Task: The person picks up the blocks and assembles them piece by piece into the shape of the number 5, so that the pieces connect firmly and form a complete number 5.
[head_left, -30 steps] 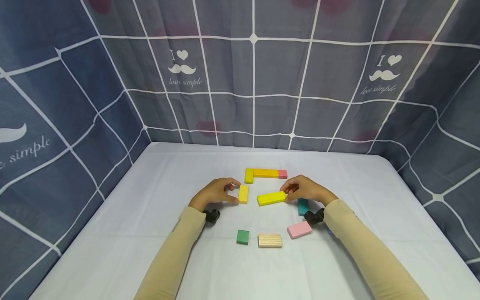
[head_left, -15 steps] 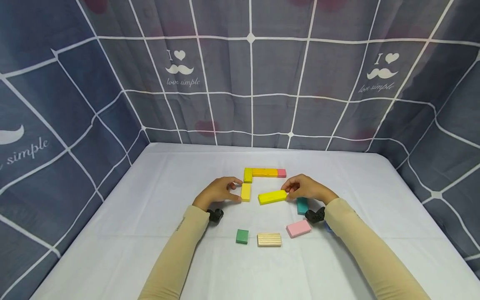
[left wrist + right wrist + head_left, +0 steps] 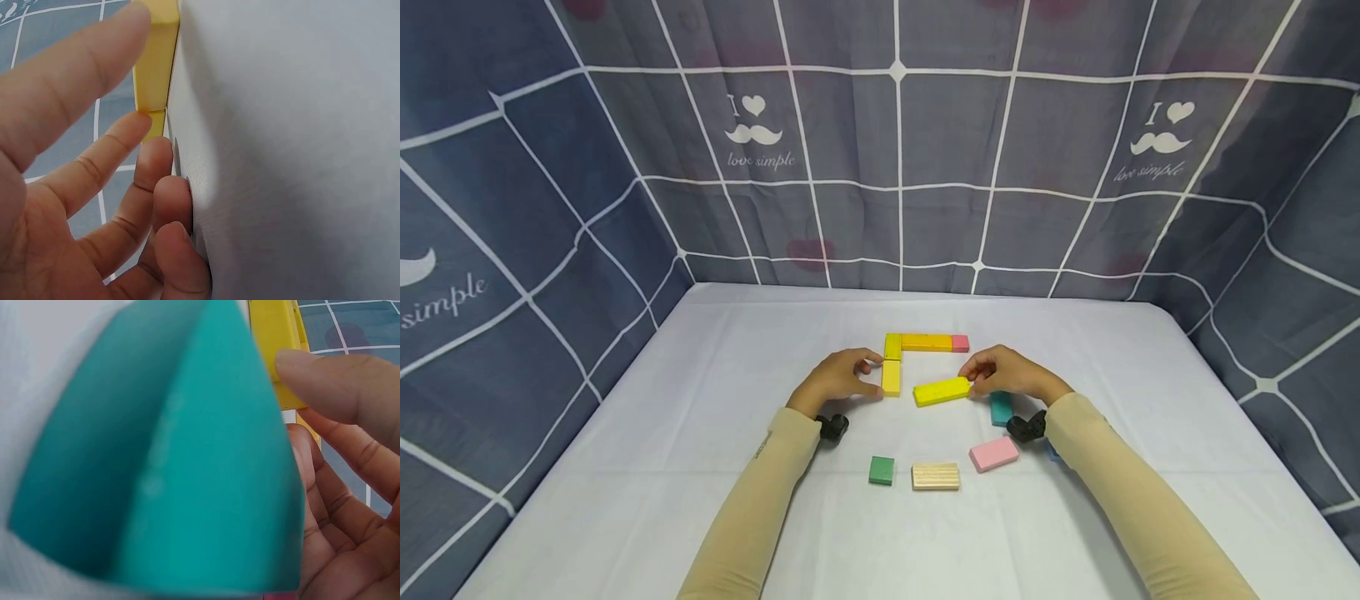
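My left hand (image 3: 837, 380) holds its thumb and index fingertips against the left side of a yellow block (image 3: 891, 378), near its two ends. That block (image 3: 153, 69) lies end to end with an olive-yellow block (image 3: 892, 346), which joins an orange block (image 3: 927, 342) and a small pink block (image 3: 960, 343) in an L-shaped line. With thumb and fingers my right hand (image 3: 1011, 372) pinches the right end of a long bright yellow block (image 3: 942, 392), slanted inside the L. In the right wrist view, a teal block (image 3: 219, 469) looms large before the hand (image 3: 350, 394).
Nearer me lie a green block (image 3: 882, 471), a ridged wooden block (image 3: 936, 477) and a pink block (image 3: 994, 455). A blue block (image 3: 1052, 452) is partly hidden by the right wrist. A grey checked curtain (image 3: 850, 150) surrounds the white table (image 3: 775, 325).
The left hand has slid the yellow block right and away from me, and its end now meets the olive-yellow block. The right hand keeps its grip on the bright yellow block, nearly still.
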Available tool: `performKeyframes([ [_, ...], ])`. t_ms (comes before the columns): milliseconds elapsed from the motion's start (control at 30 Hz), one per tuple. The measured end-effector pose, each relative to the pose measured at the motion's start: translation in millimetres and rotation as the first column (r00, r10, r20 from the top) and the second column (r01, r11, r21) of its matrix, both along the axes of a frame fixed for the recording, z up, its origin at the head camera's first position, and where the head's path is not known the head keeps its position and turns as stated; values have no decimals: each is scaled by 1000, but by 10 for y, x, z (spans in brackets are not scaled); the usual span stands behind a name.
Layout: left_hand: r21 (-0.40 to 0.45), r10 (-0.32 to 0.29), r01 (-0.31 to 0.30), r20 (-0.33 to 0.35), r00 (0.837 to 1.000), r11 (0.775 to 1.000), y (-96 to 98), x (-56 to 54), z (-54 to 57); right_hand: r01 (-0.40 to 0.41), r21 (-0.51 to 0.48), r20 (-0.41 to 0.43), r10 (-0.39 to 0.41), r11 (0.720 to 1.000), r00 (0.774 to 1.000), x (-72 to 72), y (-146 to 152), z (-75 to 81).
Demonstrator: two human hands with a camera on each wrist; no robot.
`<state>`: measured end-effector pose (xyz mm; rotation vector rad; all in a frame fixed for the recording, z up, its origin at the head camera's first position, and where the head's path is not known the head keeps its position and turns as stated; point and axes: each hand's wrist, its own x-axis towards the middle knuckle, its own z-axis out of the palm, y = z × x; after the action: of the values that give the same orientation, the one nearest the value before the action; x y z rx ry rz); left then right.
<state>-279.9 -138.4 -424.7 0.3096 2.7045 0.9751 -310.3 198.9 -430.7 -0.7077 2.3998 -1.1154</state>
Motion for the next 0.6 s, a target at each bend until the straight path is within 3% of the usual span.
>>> performKeyframes([
  [600, -28, 5, -5, 16, 1000, 1000, 27, -10, 10, 8, 0, -26, -8, 1000, 1000, -14, -48, -2],
])
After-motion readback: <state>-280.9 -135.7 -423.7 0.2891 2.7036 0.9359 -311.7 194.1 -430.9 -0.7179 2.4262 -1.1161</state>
